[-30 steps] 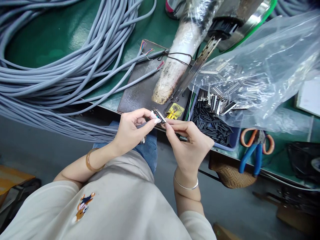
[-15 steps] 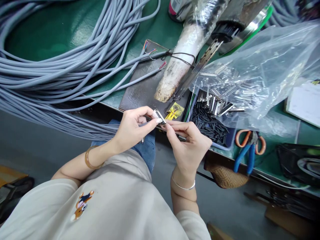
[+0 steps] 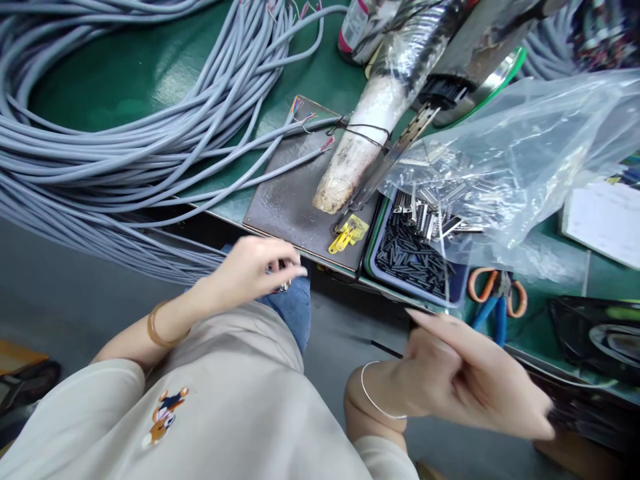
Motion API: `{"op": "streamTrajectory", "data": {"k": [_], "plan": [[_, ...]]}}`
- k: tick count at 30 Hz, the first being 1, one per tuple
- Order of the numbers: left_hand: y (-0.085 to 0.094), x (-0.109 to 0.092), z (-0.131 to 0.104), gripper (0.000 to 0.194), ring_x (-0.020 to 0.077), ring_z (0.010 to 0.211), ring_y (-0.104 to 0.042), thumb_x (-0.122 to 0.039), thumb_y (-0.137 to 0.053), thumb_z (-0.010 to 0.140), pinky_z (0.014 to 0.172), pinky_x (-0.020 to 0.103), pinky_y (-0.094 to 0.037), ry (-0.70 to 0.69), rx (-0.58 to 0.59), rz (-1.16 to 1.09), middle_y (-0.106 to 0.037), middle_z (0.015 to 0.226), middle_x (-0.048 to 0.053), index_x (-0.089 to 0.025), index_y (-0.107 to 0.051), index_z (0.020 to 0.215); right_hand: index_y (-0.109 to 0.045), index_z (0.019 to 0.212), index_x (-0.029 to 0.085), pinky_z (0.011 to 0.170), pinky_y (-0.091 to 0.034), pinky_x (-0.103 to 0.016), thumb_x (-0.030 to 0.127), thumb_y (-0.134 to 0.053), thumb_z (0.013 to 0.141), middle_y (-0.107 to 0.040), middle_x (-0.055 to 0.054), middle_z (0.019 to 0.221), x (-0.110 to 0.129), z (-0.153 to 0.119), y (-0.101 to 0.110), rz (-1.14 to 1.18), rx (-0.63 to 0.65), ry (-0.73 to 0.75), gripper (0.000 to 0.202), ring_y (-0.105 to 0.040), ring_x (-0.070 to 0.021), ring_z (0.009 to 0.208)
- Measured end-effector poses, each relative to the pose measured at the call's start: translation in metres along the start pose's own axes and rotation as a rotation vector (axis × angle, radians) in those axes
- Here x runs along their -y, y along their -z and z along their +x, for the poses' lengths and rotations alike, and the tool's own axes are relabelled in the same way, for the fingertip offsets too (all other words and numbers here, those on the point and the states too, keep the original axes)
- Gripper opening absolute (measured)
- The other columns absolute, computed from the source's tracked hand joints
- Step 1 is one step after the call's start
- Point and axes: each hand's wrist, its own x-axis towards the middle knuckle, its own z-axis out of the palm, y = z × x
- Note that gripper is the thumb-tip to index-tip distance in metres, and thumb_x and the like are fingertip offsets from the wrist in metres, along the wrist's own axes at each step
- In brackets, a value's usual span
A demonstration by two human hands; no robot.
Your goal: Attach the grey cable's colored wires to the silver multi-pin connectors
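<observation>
My left hand (image 3: 255,267) is curled low over the blue jeans (image 3: 297,303), thumb and fingers close together. Something small and dark shows between them, too hidden to make out. Small metal parts (image 3: 285,287) lie on the jeans just under that hand. Off to the right, past the bench edge and below the pliers (image 3: 499,300), my right hand (image 3: 475,377) is blurred, with its fingers apart and nothing seen in it. A blue tray (image 3: 413,288) of black sleeves (image 3: 413,257) and metal connectors (image 3: 425,217) stands above and left of it.
Grey cables (image 3: 150,160) cover the left of the green bench. A dark plate (image 3: 295,193) bears yellow pieces (image 3: 345,237). Over it hang a white wrapped tube (image 3: 357,133) and a metal rod (image 3: 400,147). A plastic bag (image 3: 540,160) overlaps the tray.
My hands have parted from the metal connector they both held. The left has moved slightly down and left toward the lap; the right has swung down and far to the right, its fingers spreading.
</observation>
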Motion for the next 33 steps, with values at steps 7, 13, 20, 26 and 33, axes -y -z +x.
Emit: {"op": "streamTrajectory", "data": {"k": [7,13,20,26,33], "plan": [[0.059,0.053,0.067,0.022,0.0268,0.095,-0.06,-0.025,-0.087,0.07,0.093,0.041,-0.046,0.137,-0.612,0.375,-0.063,0.081,0.004,-0.02,-0.065,0.072,-0.077,0.105,0.019,0.054,-0.042,-0.023,0.028,-0.06,0.102,-0.076,0.0,0.077,-0.012,0.018,-0.071,-0.404,0.372,0.238,0.02,-0.067,-0.0088,0.059],[0.073,0.047,0.04,0.017,0.0223,0.093,-0.068,-0.018,-0.082,0.069,0.077,0.033,-0.054,0.078,-0.604,-0.027,-0.072,0.09,0.003,-0.02,-0.065,0.068,-0.078,0.108,0.022,0.06,-0.049,-0.022,0.022,-0.062,0.099,-0.08,-0.001,0.084,-0.026,0.022,-0.062,-0.326,0.179,0.199,0.018,-0.072,-0.0112,0.064],[0.084,0.011,-0.029,0.015,0.0091,0.045,-0.057,-0.027,-0.084,0.079,0.034,0.021,-0.037,-0.003,-0.388,-0.605,-0.079,0.076,-0.002,-0.026,-0.073,0.089,-0.08,0.114,0.036,0.044,-0.036,-0.029,0.02,-0.07,0.091,-0.064,0.005,0.055,-0.018,0.017,-0.034,-0.137,-0.261,0.138,0.03,-0.053,-0.0139,0.04],[0.027,-0.025,-0.006,0.023,0.0117,0.062,-0.067,-0.026,-0.08,0.085,0.054,0.021,-0.049,-0.005,-0.013,-0.351,-0.076,0.078,0.003,-0.017,-0.075,0.106,-0.084,0.096,0.03,0.043,-0.029,-0.032,0.03,-0.067,0.093,-0.058,0.003,0.049,0.01,0.031,-0.049,0.139,-0.501,0.009,0.017,-0.042,-0.0137,0.033],[-0.052,-0.017,0.019,0.014,0.0119,0.062,-0.061,-0.021,-0.067,0.096,0.064,0.025,-0.045,-0.416,-0.508,0.299,-0.073,0.072,0.004,-0.015,-0.071,0.084,-0.083,0.097,0.031,0.04,-0.028,-0.026,0.033,-0.07,0.094,-0.06,0.006,0.054,0.008,0.022,-0.045,0.173,-0.373,-0.077,0.013,-0.045,-0.0079,0.039]]}}
